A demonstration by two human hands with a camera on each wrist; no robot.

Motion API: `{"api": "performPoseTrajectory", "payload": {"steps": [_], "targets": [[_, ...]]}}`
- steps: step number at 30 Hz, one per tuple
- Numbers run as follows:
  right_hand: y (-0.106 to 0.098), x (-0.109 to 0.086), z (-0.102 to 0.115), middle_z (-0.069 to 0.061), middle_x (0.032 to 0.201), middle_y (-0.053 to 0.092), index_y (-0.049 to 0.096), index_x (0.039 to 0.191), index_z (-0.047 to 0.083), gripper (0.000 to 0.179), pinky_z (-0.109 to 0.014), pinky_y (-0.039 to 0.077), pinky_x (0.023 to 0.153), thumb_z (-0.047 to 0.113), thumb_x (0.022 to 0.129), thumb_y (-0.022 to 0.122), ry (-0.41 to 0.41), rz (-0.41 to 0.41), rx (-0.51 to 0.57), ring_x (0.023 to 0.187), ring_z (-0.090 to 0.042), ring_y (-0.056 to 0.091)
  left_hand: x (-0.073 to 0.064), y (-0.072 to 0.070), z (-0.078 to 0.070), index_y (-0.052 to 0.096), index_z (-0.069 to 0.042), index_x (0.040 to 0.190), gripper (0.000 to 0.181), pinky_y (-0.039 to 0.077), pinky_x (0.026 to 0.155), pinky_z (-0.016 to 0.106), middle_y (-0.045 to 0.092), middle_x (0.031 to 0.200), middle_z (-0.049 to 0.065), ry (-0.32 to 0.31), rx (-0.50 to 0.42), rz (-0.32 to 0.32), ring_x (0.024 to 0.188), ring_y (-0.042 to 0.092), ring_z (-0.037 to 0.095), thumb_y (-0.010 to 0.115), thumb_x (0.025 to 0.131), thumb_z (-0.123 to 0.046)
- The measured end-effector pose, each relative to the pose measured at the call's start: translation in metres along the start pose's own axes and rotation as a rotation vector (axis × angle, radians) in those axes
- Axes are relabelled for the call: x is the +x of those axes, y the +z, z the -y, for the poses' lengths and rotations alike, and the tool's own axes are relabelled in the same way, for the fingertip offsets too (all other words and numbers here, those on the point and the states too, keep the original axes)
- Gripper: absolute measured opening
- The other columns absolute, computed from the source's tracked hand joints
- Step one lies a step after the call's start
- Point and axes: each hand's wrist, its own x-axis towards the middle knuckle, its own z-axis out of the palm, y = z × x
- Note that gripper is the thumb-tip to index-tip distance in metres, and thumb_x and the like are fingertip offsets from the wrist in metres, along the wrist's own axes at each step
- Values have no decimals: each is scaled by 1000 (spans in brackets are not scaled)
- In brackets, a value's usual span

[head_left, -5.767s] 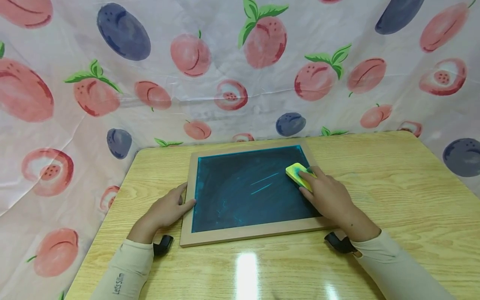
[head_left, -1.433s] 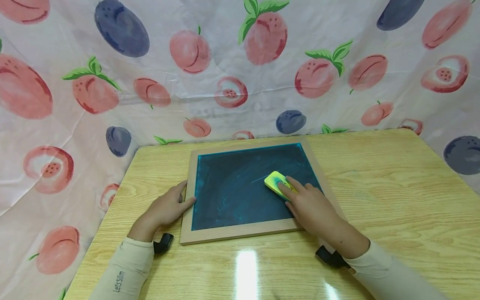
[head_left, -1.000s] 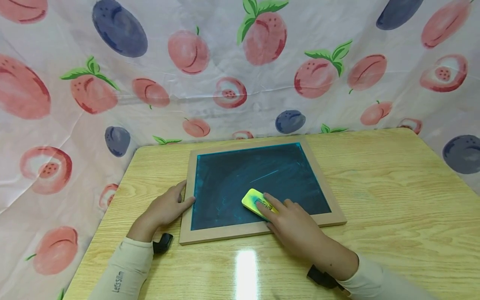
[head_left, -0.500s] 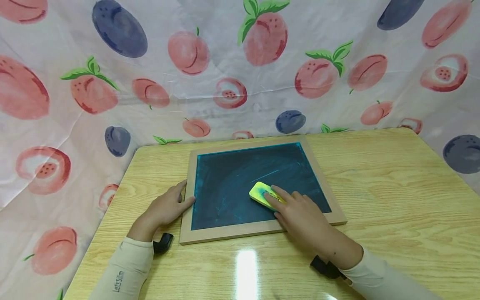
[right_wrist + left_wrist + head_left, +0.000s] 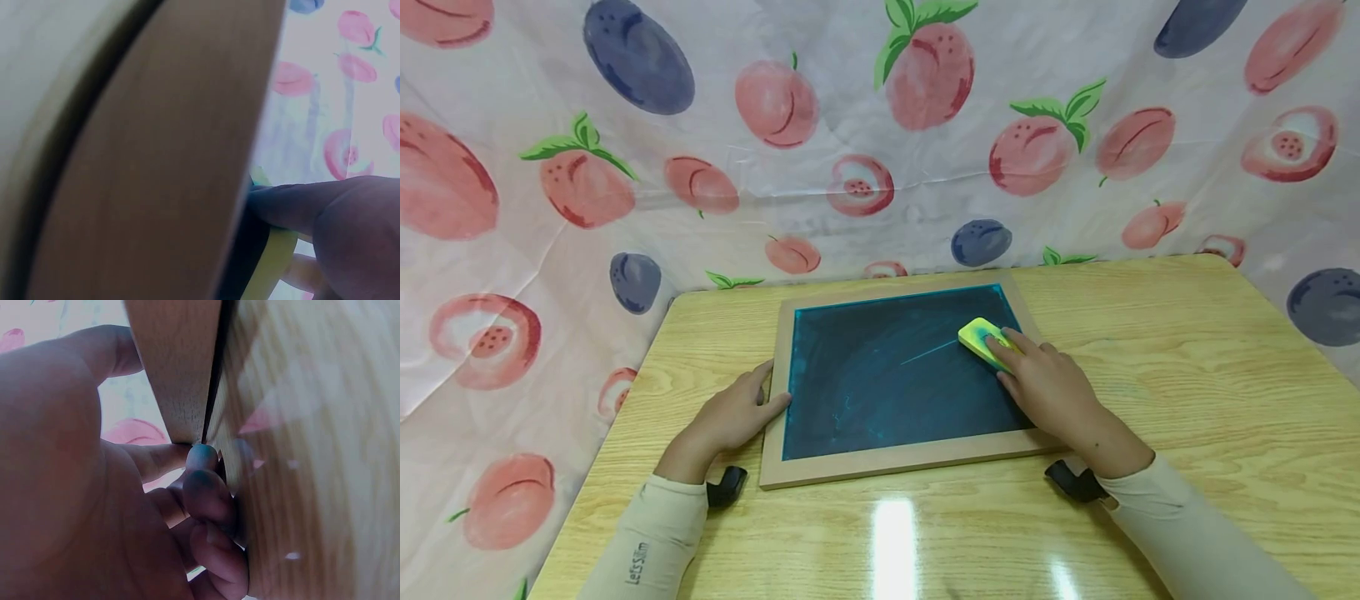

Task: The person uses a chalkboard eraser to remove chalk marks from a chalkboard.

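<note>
A chalkboard (image 5: 880,400) with a pale wooden frame lies on the table. One blue chalk line (image 5: 925,353) crosses its middle, with faint blue squiggles (image 5: 848,404) at lower left. My right hand (image 5: 1058,392) grips a yellow eraser (image 5: 977,335) on the board's right part, thumb on the near side. In the right wrist view, the eraser's dark underside (image 5: 247,250) shows behind the wooden frame (image 5: 162,144). My left hand (image 5: 730,421) holds the frame's left edge, thumb on top. Curled fingers (image 5: 209,497) press against the frame's side (image 5: 178,362) in the left wrist view.
The wood-grain table (image 5: 1195,375) extends on both sides of the board. Behind it hangs a fruit-print cloth (image 5: 850,108). Dark wrist-worn cameras sit below the left wrist (image 5: 726,487) and the right wrist (image 5: 1075,482).
My right hand has swept the eraser down-left across the board, then back up to the right. Of two chalk lines seen earliest, one is gone. The left hand stays put.
</note>
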Motion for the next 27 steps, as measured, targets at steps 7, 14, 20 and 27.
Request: {"api": "performPoseTrajectory", "payload": {"steps": [7, 14, 20, 27], "targets": [[1, 0, -3, -23, 136, 45, 49, 134, 10, 47, -58, 44, 84, 20, 89, 60, 7, 13, 24, 105, -45, 56, -1, 1, -1, 16, -22, 149, 75, 36, 97, 53, 32, 147, 6, -14, 6, -3, 130, 39, 28, 43, 89, -59], [-2, 2, -3, -28, 133, 44, 49, 134, 8, 47, -58, 41, 90, 16, 89, 60, 10, 55, 79, 117, -46, 47, -2, 0, 0, 17, -21, 149, 74, 36, 98, 52, 33, 146, 7, -7, 21, -4, 130, 39, 28, 44, 90, -56], [-1, 12, 6, -26, 132, 46, 49, 134, 12, 48, -58, 42, 89, 17, 88, 61, 17, 68, 80, 113, -45, 51, -2, 0, -1, 18, -23, 148, 71, 42, 89, 46, 45, 134, 6, 0, 48, -16, 114, 51, 23, 45, 91, -54], [3, 17, 44, -22, 134, 46, 48, 135, 18, 49, -52, 48, 82, 20, 88, 62, -83, 45, 64, 98, -41, 58, -1, 0, -1, 18, -22, 148, 72, 44, 83, 44, 47, 129, 8, -18, 70, -9, 107, 53, 22, 44, 90, -56]]}}
